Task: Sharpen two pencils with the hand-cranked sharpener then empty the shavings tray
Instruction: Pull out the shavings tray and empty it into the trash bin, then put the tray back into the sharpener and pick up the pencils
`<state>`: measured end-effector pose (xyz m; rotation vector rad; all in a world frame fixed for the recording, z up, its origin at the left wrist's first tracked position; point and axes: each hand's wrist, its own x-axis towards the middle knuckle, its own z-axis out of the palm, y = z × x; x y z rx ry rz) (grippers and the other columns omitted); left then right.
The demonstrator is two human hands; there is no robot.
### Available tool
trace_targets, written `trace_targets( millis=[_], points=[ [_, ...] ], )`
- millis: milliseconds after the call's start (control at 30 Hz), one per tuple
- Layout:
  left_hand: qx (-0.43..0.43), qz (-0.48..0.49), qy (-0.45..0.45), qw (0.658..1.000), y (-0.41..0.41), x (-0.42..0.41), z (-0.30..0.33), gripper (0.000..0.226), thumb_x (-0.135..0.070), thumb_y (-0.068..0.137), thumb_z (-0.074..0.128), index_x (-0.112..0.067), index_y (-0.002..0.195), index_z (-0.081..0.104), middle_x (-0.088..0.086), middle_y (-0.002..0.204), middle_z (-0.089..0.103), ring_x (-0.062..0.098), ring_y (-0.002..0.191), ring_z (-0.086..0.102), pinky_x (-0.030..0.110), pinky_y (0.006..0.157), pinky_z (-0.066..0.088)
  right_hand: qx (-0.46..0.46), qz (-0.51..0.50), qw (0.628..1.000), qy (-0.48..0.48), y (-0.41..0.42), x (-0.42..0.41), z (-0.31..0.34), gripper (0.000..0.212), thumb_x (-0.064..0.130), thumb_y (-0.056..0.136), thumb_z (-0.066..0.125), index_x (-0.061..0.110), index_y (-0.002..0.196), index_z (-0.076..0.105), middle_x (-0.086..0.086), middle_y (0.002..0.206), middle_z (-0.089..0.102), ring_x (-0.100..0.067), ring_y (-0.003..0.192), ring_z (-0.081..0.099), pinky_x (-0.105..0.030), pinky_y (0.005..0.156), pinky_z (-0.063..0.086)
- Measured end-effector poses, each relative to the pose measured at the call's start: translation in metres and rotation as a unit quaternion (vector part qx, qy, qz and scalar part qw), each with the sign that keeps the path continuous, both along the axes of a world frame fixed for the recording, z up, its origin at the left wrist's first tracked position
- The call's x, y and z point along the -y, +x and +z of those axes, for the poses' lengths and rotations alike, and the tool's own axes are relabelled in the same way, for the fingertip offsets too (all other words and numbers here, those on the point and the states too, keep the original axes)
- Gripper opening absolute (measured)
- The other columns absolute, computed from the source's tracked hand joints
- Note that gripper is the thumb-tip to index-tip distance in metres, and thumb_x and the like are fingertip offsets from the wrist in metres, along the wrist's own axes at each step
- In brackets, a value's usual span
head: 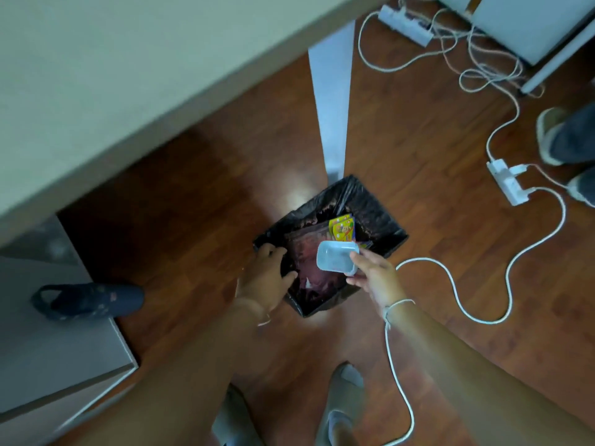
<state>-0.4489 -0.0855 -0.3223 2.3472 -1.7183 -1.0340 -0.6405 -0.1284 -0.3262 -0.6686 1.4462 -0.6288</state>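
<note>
A small translucent white shavings tray [336, 255] is tipped on its side over a black-lined waste bin [373, 210] on the wooden floor. My right hand [375, 275] holds the tray by its right end, above the bin's opening. My left hand [269, 275] grips the bin's near-left rim, fingers curled over the bag. Inside the bin lie a dark reddish wrapper and a yellow printed packet [343, 228]. The sharpener and the pencils are out of view.
A pale desk top [128, 75] fills the upper left, and its white leg [331, 101] stands just behind the bin. White cables [450, 278] and a power strip [507, 181] lie on the floor to the right. Slippered feet show at the bottom and right.
</note>
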Motion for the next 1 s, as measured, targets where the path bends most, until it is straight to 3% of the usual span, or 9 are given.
trace_targets(
  millis=[100, 167, 433, 533, 600, 800, 1000],
  points=[
    [-0.011, -0.018, -0.04, 0.999, 0.001, 0.016, 0.057, 0.047, -0.035, 0.087, 0.056, -0.017, 0.13, 0.046, 0.006, 0.134, 0.045, 0.027, 0.124, 0.045, 0.041, 0.103, 0.042, 0.064, -0.053, 0.996, 0.02, 0.006, 0.014, 0.054, 0.022, 0.011, 0.095, 0.045, 0.001, 0.112, 0.054, -0.014, 0.079, 0.056, -0.021, 0.062, 0.053, -0.017, 0.044, 0.051],
    [-0.016, -0.026, -0.07, 0.997, 0.003, 0.024, 0.1, 0.043, -0.034, 0.089, 0.054, -0.019, 0.128, 0.048, 0.004, 0.132, 0.047, 0.026, 0.122, 0.049, 0.039, 0.101, 0.044, 0.09, -0.058, 0.994, 0.006, 0.011, 0.023, 0.094, 0.021, 0.013, 0.096, 0.045, 0.001, 0.109, 0.055, -0.014, 0.08, 0.057, -0.022, 0.062, 0.054, -0.022, 0.051, 0.052],
    [0.023, -0.027, -0.212, 0.977, 0.037, 0.044, 0.288, 0.039, -0.03, 0.092, 0.051, -0.018, 0.129, 0.049, 0.002, 0.132, 0.053, 0.019, 0.123, 0.049, 0.028, 0.103, 0.037, 0.165, -0.005, 0.982, -0.086, 0.037, 0.07, 0.274, 0.028, 0.014, 0.095, 0.045, -0.005, 0.113, 0.053, -0.019, 0.095, 0.057, -0.024, 0.066, 0.055, -0.019, 0.045, 0.054],
    [0.051, 0.008, -0.254, 0.966, 0.056, 0.038, 0.353, 0.038, -0.031, 0.092, 0.05, -0.02, 0.128, 0.05, -0.001, 0.132, 0.053, 0.017, 0.124, 0.049, 0.025, 0.102, 0.036, 0.203, 0.03, 0.973, -0.104, 0.057, 0.078, 0.339, 0.019, 0.013, 0.095, 0.046, -0.002, 0.104, 0.054, -0.016, 0.082, 0.057, -0.025, 0.062, 0.053, -0.02, 0.043, 0.053],
    [0.07, 0.035, -0.283, 0.956, 0.071, 0.031, 0.388, 0.038, -0.032, 0.092, 0.051, -0.021, 0.128, 0.05, -0.001, 0.133, 0.053, 0.016, 0.124, 0.049, 0.024, 0.102, 0.036, 0.217, 0.065, 0.967, -0.115, 0.074, 0.079, 0.376, 0.016, 0.013, 0.095, 0.046, 0.002, 0.092, 0.057, -0.012, 0.079, 0.056, -0.024, 0.063, 0.053, -0.023, 0.049, 0.053],
    [0.09, 0.119, -0.306, 0.94, 0.129, -0.015, 0.443, 0.037, -0.032, 0.091, 0.052, -0.022, 0.127, 0.051, -0.003, 0.131, 0.053, 0.015, 0.124, 0.05, 0.027, 0.103, 0.038, 0.242, 0.165, 0.948, -0.125, 0.133, 0.063, 0.434, 0.02, 0.016, 0.095, 0.046, 0.009, 0.083, 0.061, -0.011, 0.079, 0.056, -0.022, 0.064, 0.053, -0.025, 0.057, 0.052],
    [0.099, 0.19, -0.292, 0.932, 0.201, -0.055, 0.443, 0.038, -0.03, 0.091, 0.054, -0.019, 0.127, 0.051, 0.0, 0.132, 0.053, 0.015, 0.124, 0.048, 0.025, 0.103, 0.034, 0.224, 0.25, 0.936, -0.103, 0.207, 0.041, 0.43, 0.018, 0.018, 0.094, 0.049, 0.009, 0.087, 0.062, -0.009, 0.079, 0.055, -0.021, 0.065, 0.054, -0.023, 0.056, 0.054]
  ],
)
